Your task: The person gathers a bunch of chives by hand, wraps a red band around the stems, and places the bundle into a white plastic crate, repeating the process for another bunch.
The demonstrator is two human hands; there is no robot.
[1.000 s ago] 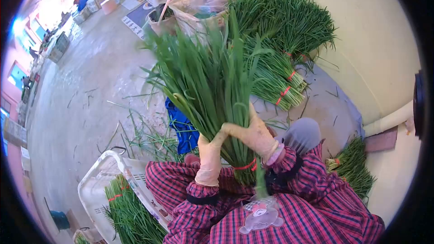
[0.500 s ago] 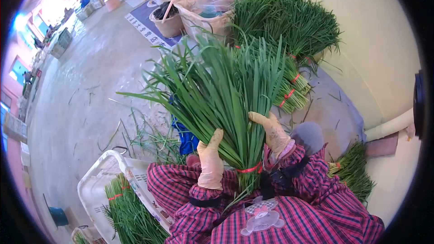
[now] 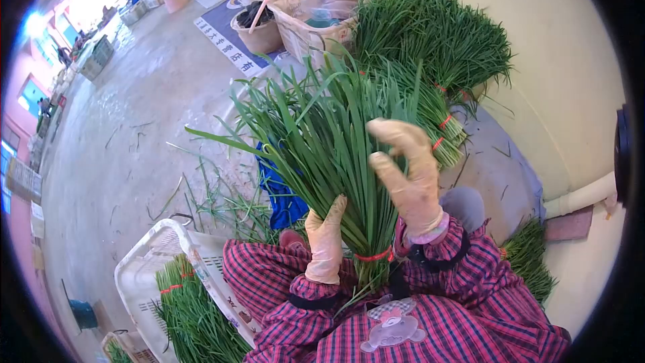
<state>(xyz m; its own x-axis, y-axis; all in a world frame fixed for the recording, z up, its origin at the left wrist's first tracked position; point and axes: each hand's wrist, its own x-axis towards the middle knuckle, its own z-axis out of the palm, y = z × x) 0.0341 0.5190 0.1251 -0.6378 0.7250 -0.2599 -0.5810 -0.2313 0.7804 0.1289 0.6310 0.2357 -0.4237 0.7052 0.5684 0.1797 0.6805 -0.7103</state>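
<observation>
A large bunch of garlic chives (image 3: pixel 336 154) stands over my lap, leaves fanned upward and outward. Its base is bound by a red band (image 3: pixel 371 255). My left hand (image 3: pixel 326 242), in a cream glove, grips the bunch from the left just above the band, thumb in front and fingers hidden behind the leaves. At the right side, my gloved right hand (image 3: pixel 411 178) is raised with thumb and fingers apart, holding nothing and overlapping the leaves in this view.
Tied chive bunches (image 3: pixel 433 37) are piled against the wall at back right. More chives (image 3: pixel 527 255) lie right of my knee. A white crate (image 3: pixel 138 279) at left holds tied bunches. Behind are a bucket (image 3: pixel 259 37) and a bag-filled basket (image 3: pixel 295 23). Loose leaves (image 3: pixel 222 195) litter the floor.
My right hand has come off the bunch and risen, its fingers now spread. My left hand still holds the bunch, whose leaves have shifted slightly; the whole view has moved a little.
</observation>
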